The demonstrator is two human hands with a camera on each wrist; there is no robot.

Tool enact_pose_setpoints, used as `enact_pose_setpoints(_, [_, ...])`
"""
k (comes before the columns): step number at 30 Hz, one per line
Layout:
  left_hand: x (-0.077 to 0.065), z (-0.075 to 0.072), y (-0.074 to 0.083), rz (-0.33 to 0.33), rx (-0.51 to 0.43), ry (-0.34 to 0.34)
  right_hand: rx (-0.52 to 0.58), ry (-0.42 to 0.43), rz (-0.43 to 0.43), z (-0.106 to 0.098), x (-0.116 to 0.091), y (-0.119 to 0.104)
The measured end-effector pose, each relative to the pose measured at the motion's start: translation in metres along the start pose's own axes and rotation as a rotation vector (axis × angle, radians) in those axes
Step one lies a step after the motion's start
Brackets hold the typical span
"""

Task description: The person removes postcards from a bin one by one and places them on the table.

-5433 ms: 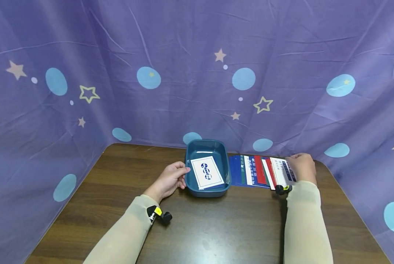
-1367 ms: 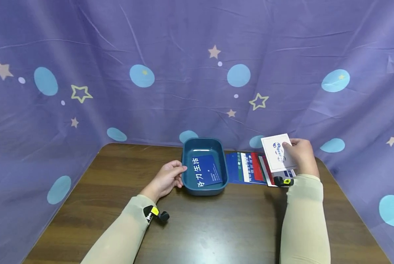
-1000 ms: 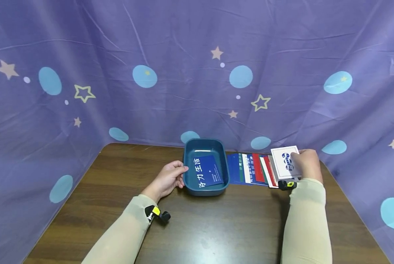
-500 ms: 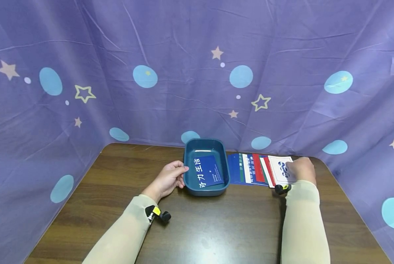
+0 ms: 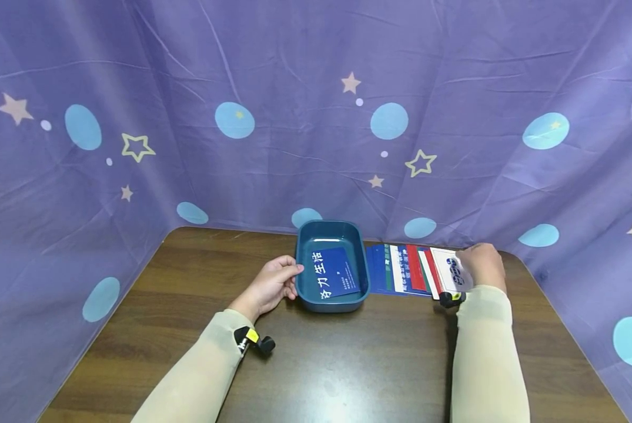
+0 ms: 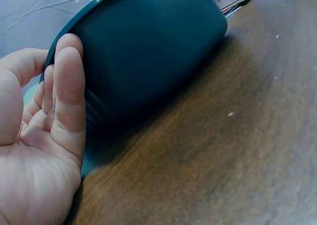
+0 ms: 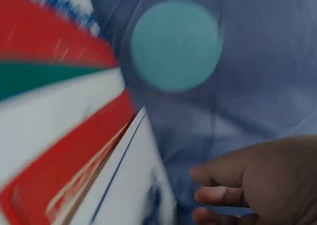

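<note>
A dark teal rectangular bin (image 5: 316, 234) stands at the middle of the table's back part. My left hand (image 5: 271, 284) grips its left rim, thumb on the edge and fingers against the outer wall, as the left wrist view also shows. Inside lies a blue card (image 5: 338, 272) with white characters. To the right, overlapping cards (image 5: 395, 271) in blue, green, white and red form a row. A white card with a blue emblem (image 5: 445, 264) tops its right end. My right hand (image 5: 484, 265) is beside that card; in the right wrist view its loosely bent fingers are apart from it.
The brown wooden table (image 5: 342, 358) stretches in front of the bin and the cards. A purple curtain (image 5: 316, 176) with stars and blue dots hangs right behind the back edge. Each sleeve carries a small black wrist camera (image 5: 263, 345).
The white emblem card, earlier on top in the bin, was held by my right hand over the row, then lowered onto its right end and let go. My left hand keeps its grip.
</note>
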State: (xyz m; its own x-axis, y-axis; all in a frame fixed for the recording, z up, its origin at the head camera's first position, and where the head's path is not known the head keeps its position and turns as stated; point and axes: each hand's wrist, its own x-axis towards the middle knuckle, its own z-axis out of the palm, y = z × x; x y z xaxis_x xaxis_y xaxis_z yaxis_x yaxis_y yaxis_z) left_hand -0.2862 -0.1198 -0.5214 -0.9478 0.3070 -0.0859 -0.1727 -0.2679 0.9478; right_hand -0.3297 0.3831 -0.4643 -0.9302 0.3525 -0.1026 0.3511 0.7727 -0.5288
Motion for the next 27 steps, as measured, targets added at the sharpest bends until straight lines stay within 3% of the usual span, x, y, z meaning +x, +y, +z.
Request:
enact_pose_setpoints(7, [-0.001, -0.001, 0.002, 0.002, -0.007, -0.015, 0.044, -0.079, -0.25, -0.012, -0.012, -0.057])
enact_pose_setpoints(15, [-0.003, 0.001, 0.0, -0.017, 0.007, -0.007, 0.11, -0.144, -0.368, -0.018, -0.053, -0.115])
enact_pose_setpoints(20, [-0.002, 0.002, -0.001, -0.01, 0.01, -0.006, 0.127, -0.181, -0.492, -0.003, -0.075, -0.152])
enact_pose_setpoints(27, [-0.002, 0.001, 0.0, 0.0, 0.007, -0.005, 0.068, -0.291, -0.594, 0.039, -0.089, -0.208])
